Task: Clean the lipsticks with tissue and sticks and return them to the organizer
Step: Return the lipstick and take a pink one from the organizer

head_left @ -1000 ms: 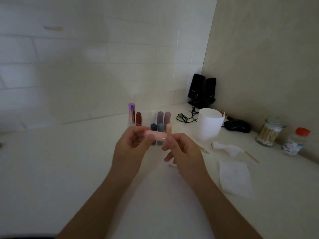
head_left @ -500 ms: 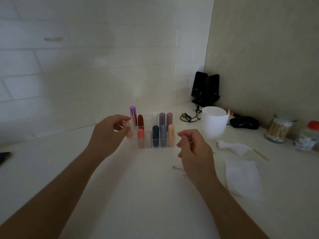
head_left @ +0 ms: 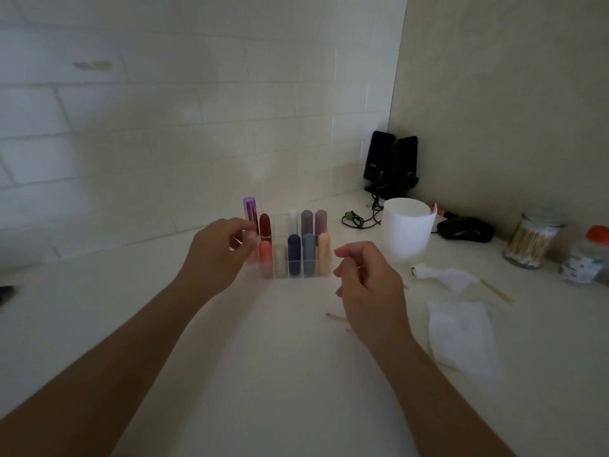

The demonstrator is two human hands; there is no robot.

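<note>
One coral lipstick (head_left: 265,255) back in organizer (head_left: 280,223)

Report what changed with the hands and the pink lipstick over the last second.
The pink lipstick, held level by both hands a second ago, now stands upright at the front-left end of the organizer. The left hand went there with it; its fingers are at it, grip unclear. The right hand let go and drew back to the right. The other lipsticks, white cup, flat tissue and swab jar stayed put.
</note>
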